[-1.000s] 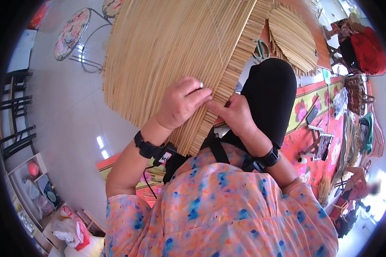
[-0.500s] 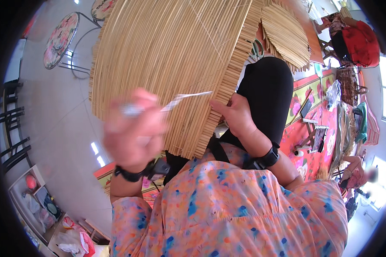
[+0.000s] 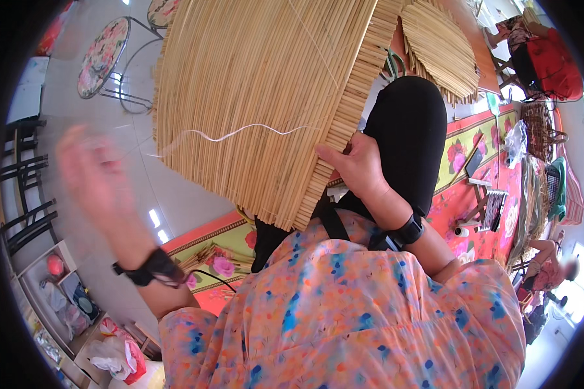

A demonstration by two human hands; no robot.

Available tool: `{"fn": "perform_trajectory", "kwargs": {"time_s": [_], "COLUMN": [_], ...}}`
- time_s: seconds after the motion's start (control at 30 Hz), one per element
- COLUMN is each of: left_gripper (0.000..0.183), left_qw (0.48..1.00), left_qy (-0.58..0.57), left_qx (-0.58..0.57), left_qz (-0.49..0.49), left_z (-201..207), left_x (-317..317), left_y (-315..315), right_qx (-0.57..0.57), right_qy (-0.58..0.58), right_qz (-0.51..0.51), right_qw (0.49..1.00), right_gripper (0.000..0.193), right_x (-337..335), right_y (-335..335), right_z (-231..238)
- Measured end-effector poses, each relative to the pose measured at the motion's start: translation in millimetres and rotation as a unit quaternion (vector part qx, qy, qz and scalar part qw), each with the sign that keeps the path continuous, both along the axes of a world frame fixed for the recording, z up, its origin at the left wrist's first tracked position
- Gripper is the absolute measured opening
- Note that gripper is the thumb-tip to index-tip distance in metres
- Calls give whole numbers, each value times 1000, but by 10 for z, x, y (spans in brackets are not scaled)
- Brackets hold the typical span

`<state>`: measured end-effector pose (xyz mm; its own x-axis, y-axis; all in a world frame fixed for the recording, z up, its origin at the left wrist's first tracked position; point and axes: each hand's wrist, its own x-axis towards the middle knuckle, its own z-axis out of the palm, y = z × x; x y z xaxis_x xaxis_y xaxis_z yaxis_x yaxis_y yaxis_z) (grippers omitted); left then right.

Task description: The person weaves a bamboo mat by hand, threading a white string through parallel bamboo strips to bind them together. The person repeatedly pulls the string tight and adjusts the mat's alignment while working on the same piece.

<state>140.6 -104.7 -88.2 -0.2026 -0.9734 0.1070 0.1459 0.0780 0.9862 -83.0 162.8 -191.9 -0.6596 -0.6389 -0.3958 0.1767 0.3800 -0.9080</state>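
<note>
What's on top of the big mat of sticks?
White strands, one wavy, cross over the mat, and the right hand has its thumb on the edge. The bit of edge under that thumb is covered.

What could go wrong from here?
1. The white thread lies in loose waves across the stalk panel; it might snag on the panel's uneven left edge.
2. Only the right hand grips the panel; if it loosens, the edge could shift.
3. The left hand is blurred, its hold unclear; a hard pull might snap the thread.
</note>
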Motion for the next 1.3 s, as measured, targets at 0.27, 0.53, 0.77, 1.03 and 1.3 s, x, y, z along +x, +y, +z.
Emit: {"fn": "perform_trajectory", "kwargs": {"time_s": [0.27, 0.53, 0.77, 1.03, 1.3], "left_gripper": [24, 19, 13, 5, 21], "left_qw": [827, 741, 782, 881, 799], "left_qy": [-309, -391, -364, -316, -356], "left_qx": [-337, -451, -501, -315, -404], "left_qz": [-326, -308, -65, -157, -267], "left_z": [-636, -633, -407, -186, -658], "left_x": [-989, -1159, -809, -652, -1153], "left_y": [1184, 1232, 734, 675, 1218], "right_qx": [-7, -19, -35, -41, -40], "right_qy": [-2, 40, 33, 14, 69], "right_qz": [9, 26, 23, 16, 13], "right_qw": [1000, 999, 999, 999, 997], "right_gripper": [28, 31, 29, 29, 30], "right_x": [32, 19, 7, 12, 21], "right_y": [-14, -4, -17, -24, -2], "right_z": [57, 9, 68, 109, 23]}}
